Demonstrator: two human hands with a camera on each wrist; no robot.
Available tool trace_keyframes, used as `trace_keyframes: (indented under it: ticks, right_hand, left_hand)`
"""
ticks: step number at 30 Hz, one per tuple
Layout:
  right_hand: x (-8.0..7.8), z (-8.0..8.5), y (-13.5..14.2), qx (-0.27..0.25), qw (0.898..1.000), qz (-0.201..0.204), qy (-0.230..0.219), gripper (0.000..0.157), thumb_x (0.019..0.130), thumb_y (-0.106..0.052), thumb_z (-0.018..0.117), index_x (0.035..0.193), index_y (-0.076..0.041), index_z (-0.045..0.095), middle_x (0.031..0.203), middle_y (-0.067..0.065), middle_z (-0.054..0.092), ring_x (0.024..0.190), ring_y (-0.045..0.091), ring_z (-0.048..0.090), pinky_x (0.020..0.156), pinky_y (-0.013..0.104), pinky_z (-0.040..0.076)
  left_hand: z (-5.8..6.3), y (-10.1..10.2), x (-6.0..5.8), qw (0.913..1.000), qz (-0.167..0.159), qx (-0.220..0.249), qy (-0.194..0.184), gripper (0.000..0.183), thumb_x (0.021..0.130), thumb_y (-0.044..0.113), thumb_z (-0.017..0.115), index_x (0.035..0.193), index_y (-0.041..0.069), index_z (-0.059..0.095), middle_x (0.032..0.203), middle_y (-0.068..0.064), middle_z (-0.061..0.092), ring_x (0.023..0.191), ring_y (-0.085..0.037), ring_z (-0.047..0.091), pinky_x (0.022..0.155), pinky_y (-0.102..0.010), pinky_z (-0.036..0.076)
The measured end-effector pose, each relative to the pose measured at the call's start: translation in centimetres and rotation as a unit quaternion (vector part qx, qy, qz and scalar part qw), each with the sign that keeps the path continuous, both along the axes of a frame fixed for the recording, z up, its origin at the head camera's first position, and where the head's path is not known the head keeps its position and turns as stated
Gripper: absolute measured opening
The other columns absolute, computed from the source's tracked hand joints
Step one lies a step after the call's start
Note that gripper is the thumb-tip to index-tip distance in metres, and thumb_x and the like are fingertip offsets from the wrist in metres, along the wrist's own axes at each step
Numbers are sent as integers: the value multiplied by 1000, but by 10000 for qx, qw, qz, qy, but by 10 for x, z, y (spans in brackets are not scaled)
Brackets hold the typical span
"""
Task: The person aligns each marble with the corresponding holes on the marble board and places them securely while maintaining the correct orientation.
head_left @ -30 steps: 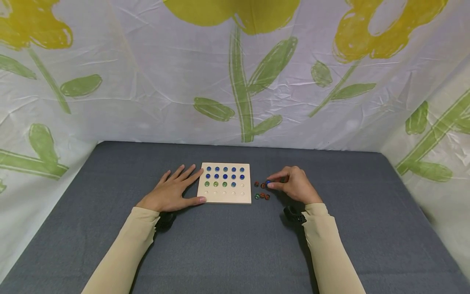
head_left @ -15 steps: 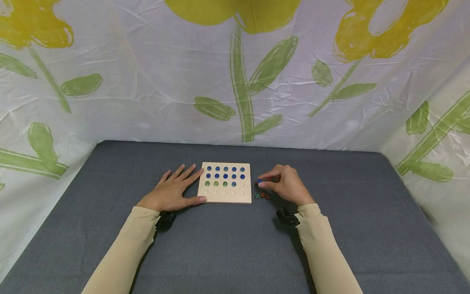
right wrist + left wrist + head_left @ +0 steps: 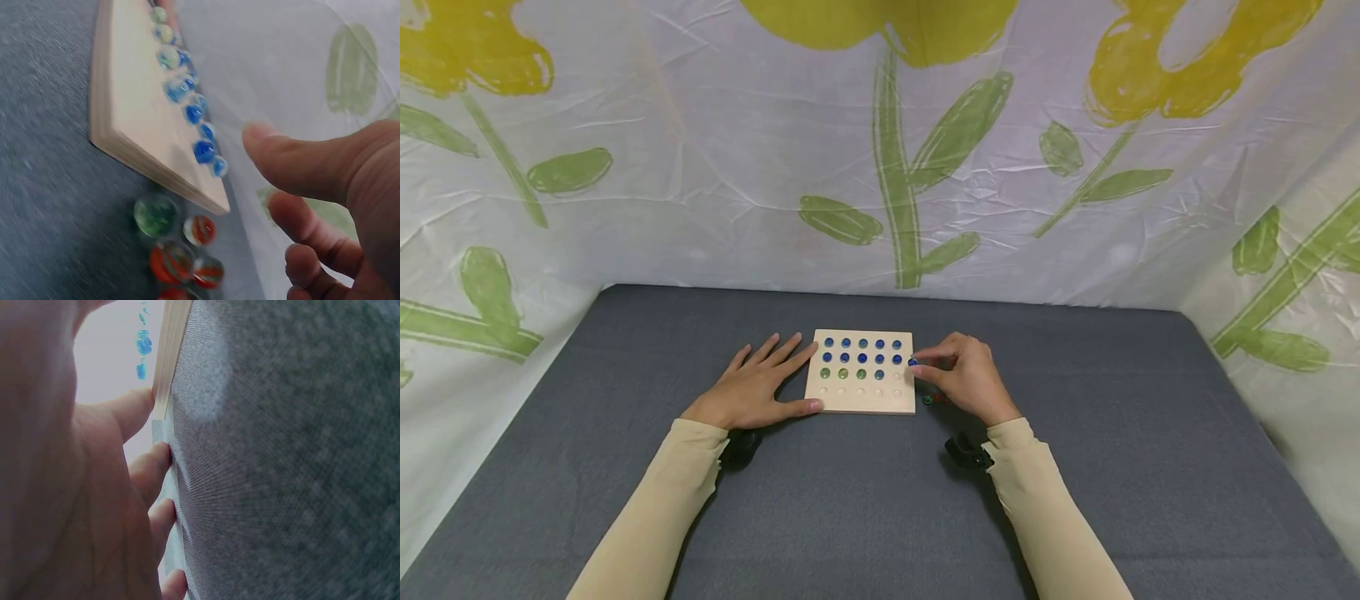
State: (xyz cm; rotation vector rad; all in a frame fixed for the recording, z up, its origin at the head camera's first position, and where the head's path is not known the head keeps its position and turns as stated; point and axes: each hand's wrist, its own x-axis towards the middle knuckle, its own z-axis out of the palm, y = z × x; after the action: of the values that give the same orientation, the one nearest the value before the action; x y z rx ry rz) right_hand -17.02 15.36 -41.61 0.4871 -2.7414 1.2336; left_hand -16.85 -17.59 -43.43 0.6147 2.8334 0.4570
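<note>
A pale wooden board (image 3: 851, 403) with rows of round hollows lies flat on the cloth. Blue marbles (image 3: 862, 358) fill its two far rows; the third row holds green marbles (image 3: 843, 374) and a blue one. My left hand (image 3: 748, 389) is spread flat, thumb and index finger touching the board's left edge. Thumb and fingertips of my right hand (image 3: 966, 377) pinch a blue marble (image 3: 913, 362) at the board's right edge. That marble is not visible between the fingers in the right wrist view. A green marble (image 3: 155, 215) and several red-striped marbles (image 3: 172, 262) lie beside the board.
Grey cloth (image 3: 865, 500) covers the table around the board and both forearms. Behind it hangs a white curtain (image 3: 715, 208) printed with yellow flowers and green leaves. A black wrist camera (image 3: 967, 452) sits under the right wrist.
My right hand has carried the blue marble leftward from above the loose marbles to the board's right edge. The left hand has kept its place on the board.
</note>
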Motion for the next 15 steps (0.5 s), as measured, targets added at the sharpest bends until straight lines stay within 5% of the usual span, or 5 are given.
trace_keyframes:
  ticks: [3,15]
  right_hand:
    - [1,-2,-5,-127,9999,-72,-23,19,84,-14,85,101,-5,83,85,5,62,57,15,56,50,30,50]
    - [4,-11,-19,191,9990,-31,391,15,84,-13,85,97,-5,83,79,3,62,75,21,52,68,36,42]
  left_hand:
    - [0,0,-1,10000,13,-3,-19,98,88,74,58,163,21,24,168,-12,18,154,-41,9,118,-68,4]
    - [0,-1,-1,10000,31,-6,-67,98,88,75,57,164,22,24,168,-11,17,154,-41,8,118,-68,3]
